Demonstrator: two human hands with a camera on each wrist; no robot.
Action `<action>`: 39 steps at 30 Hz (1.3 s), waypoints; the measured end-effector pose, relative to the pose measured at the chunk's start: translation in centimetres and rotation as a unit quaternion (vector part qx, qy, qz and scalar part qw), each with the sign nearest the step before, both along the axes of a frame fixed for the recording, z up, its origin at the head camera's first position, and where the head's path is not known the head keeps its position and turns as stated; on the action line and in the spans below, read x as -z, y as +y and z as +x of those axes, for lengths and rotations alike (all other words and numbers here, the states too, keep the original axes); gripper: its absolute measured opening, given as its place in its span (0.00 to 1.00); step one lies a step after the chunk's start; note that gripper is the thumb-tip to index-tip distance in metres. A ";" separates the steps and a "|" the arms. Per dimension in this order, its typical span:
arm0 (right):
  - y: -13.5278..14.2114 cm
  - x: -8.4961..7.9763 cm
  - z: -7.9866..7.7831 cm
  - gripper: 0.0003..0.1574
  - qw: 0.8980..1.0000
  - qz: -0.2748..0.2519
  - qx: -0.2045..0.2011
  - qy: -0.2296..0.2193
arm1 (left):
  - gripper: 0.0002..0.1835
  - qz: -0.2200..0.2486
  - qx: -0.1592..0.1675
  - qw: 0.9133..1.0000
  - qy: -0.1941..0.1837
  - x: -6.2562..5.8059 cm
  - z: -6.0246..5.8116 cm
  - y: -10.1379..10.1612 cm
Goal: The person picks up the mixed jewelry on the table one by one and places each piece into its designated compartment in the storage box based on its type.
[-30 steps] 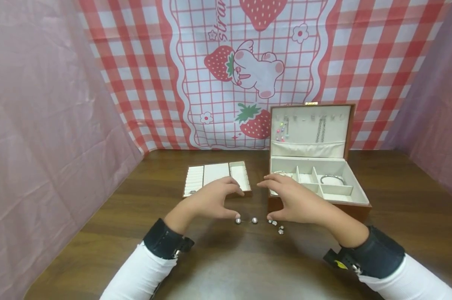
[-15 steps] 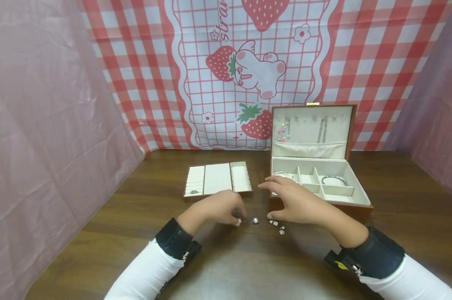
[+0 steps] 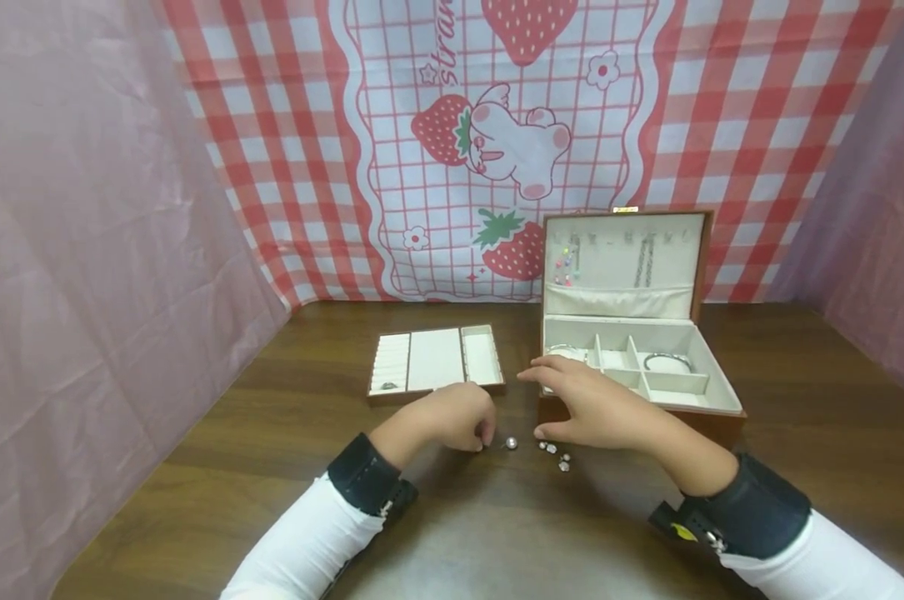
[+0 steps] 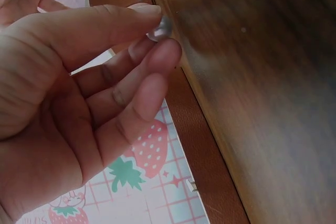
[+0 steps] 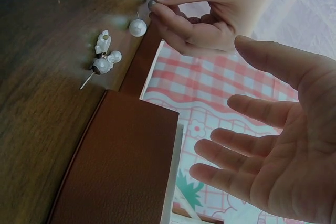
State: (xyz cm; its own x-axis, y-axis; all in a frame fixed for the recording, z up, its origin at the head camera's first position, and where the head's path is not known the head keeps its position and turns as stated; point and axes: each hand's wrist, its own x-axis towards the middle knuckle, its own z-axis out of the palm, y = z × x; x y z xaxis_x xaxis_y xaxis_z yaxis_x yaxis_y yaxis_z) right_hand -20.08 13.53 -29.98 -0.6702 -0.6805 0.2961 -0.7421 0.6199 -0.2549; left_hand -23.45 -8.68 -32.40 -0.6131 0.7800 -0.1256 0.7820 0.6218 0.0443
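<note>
Between thumb and fingertips, my left hand (image 3: 459, 417) pinches a pearl stud earring (image 4: 161, 30), low over the wooden table. A matching pearl earring (image 3: 511, 443) lies on the tabletop just right of that hand, its thin post showing in both wrist views. My right hand (image 3: 594, 408) is held in front of the jewelry box with its fingers spread and nothing in them. Below its thumb in the head view lie small white earrings (image 5: 104, 61), grouped close together, one with a post sticking out. From above, the left fingers hide the pearl they hold.
A brown jewelry box (image 3: 639, 421) stands with its lid up at the right, bracelets in its compartments and necklaces hanging inside the lid. Left of it sits a shallow jewelry tray (image 3: 435, 354) with a ring in its ridged section. A strawberry-print cloth (image 3: 392, 167) hangs behind.
My left hand has moved slightly right and its thumb and fingers have come together on the left pearl earring. The right hand has stayed in place.
</note>
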 end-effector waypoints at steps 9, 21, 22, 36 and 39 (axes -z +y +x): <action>0.0 0.5 0.1 0.38 1.000 -0.005 0.002 -0.003 | 0.07 0.041 0.006 0.999 0.006 -0.1 0.2 -0.2; -3.9 0.1 -1.6 0.32 0.999 -0.038 0.012 0.022 | 0.06 0.159 -0.052 0.984 0.056 -3.9 -1.1 -4.8; -4.4 0.1 -1.9 0.32 0.999 -0.040 0.018 0.016 | 0.06 0.163 -0.071 0.982 0.056 -4.2 -1.2 -5.3; -8.0 3.1 -6.4 0.29 0.989 0.051 0.124 -0.058 | 0.04 0.163 -0.189 0.967 0.048 -3.4 -3.2 -8.9; -8.6 3.4 -6.9 0.20 0.989 0.074 0.122 -0.037 | 0.04 0.162 -0.205 0.965 0.035 -3.1 -3.5 -9.1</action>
State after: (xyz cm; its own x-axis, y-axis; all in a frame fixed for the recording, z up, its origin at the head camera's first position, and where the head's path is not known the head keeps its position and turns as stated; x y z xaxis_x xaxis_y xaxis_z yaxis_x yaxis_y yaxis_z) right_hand -27.01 4.97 -33.37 -0.8366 -0.5272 0.1492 -0.5476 0.8132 -0.1970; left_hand -26.98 -17.78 -29.27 -0.8763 0.4618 0.1374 0.4818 0.8418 0.2432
